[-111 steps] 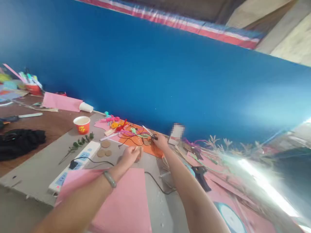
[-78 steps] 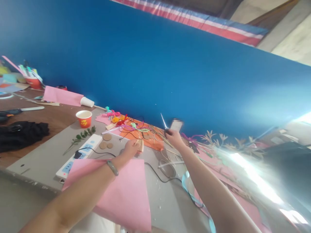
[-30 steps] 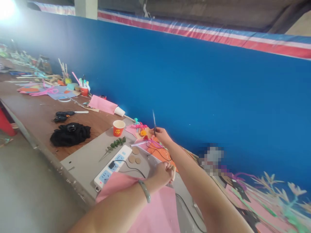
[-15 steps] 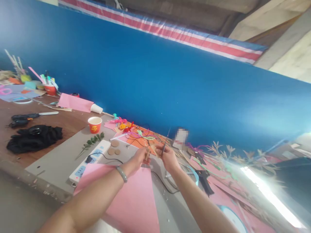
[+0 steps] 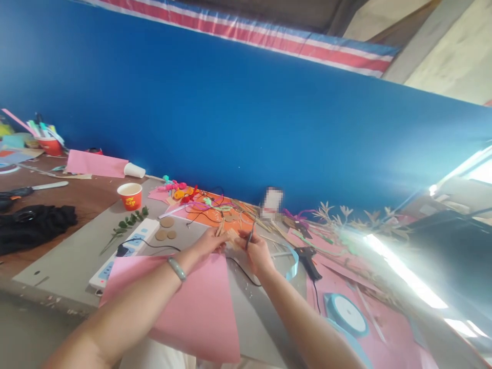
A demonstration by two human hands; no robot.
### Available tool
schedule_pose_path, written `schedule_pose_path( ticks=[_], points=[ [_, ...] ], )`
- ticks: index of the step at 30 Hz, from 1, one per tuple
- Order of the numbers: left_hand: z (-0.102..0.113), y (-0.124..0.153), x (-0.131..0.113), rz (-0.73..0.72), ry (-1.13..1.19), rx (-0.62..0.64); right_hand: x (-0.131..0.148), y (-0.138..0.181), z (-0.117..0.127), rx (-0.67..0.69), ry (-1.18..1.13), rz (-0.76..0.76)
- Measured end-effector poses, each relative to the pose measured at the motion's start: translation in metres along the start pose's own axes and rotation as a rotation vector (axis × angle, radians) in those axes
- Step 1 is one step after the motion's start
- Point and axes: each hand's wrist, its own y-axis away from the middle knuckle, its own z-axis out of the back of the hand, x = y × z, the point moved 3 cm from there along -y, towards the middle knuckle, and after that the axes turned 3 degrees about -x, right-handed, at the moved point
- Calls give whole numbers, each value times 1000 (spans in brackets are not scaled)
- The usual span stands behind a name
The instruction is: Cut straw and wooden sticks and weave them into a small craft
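My left hand [image 5: 208, 242] is closed on a small bundle of pale wooden sticks [image 5: 227, 234], held just above the grey board. My right hand [image 5: 255, 251] is closed round a pair of scissors [image 5: 249, 237], whose blades point up and touch the sticks. The two hands meet over the far edge of a pink paper sheet [image 5: 184, 302]. A green bangle sits on my left wrist.
A white power strip [image 5: 126, 248] with a black cable lies left of the hands, near cardboard discs [image 5: 166, 229] and a leafy sprig [image 5: 125, 225]. A red paper cup [image 5: 129, 196], a black glue gun [image 5: 307, 256], a ribbon spool [image 5: 345, 313], craft scraps and a blue wall surround the table.
My right hand picked the scissors up from the orange sheet, raised them, then brought them down to the sticks in my left hand. The view swung left and back.
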Motion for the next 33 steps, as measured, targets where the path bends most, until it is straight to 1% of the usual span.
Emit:
schedule_pose_path(
  ticks=[4, 6, 8, 10, 12, 13, 14, 15, 17, 19, 21, 22, 23, 25, 28, 33],
  points=[
    [0, 0, -1, -10, -18, 31, -1, -5, 13, -9, -51, -11],
    [1, 1, -3, -36, -46, 48, -3, -7, 17, 14, -36, -4],
    [2, 2, -5, -70, -97, 60, -5, -7, 18, 87, 1, -12],
    [3, 3, -6, -93, -135, 68, -5, -6, 17, 204, 40, -35],
    [5, 2, -6, -85, -138, 70, -5, -3, 17, 316, 86, -66],
    [6, 2, -5, -69, -133, 65, -3, -2, 18, 341, 115, -70],
    [7, 1, -4, -49, -133, 60, -1, -3, 20, 330, 139, -58],
    [8, -1, -3, -33, -146, 48, 2, -4, 24, 284, 152, -29],
    [14, -4, -3, -34, -231, -26, 10, -10, 36, 122, 133, 68],
    [24, -6, -6, -110, -421, -177, 18, -18, 51, -37, 48, 167],
    [32, -7, -11, -253, -687, -314, 25, -26, 64, -136, -51, 232],
    [34, -7, -12, -298, -784, -333, 28, -29, 70, -171, -95, 252],
    [37, -8, -12, -310, -846, -349, 31, -31, 75, -196, -133, 266],
    [40, -9, -9, -293, -928, -358, 34, -34, 81, -222, -186, 281],
    [41, -9, -6, -279, -1009, -347, 35, -35, 80, -214, -226, 281],
    [41, -9, -6, -275, -1123, -373, 32, -34, 74, -117, -210, 263]
  ],
)
